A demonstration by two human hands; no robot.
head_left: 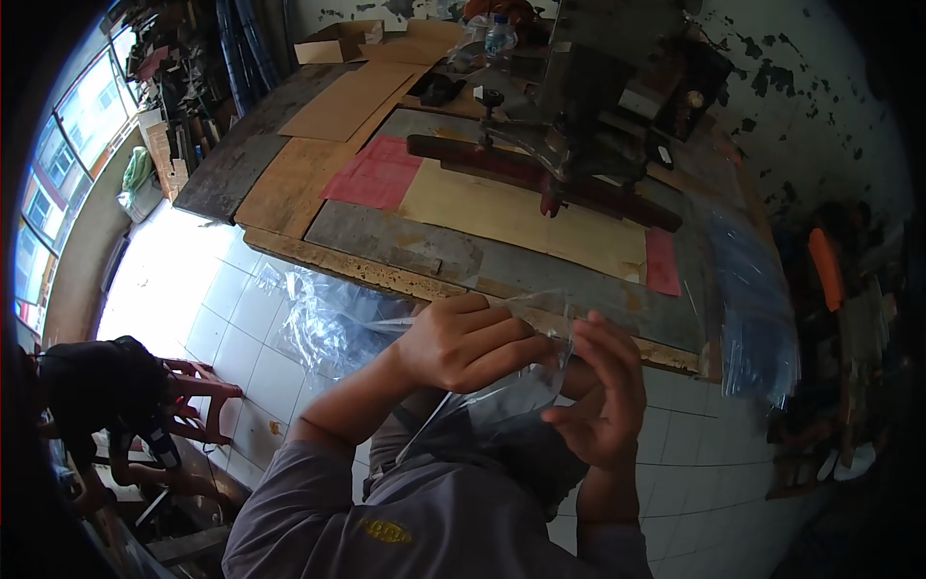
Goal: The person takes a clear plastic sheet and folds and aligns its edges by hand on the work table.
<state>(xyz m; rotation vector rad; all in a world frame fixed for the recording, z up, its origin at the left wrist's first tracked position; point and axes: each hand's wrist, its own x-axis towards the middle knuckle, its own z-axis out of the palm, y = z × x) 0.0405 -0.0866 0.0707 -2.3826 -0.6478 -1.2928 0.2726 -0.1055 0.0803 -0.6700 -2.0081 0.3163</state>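
Clear plastic film (516,400) hangs between my two hands above my lap, in front of the table edge. My left hand (468,343) is closed on the film, its fingers curled over it. My right hand (603,391) is raised at the film's right side, fingers spread and slightly bent, palm facing the film. More crumpled clear plastic (338,318) lies to the left of my left hand, below the table edge.
The worktable (376,232) bears a machine with a long dark bar (540,179) over yellow and red sheets. Cardboard (347,101) lies at the back left, stacked clear plastic (757,309) at the right. Another person (106,396) is at the lower left near a red stool (203,396).
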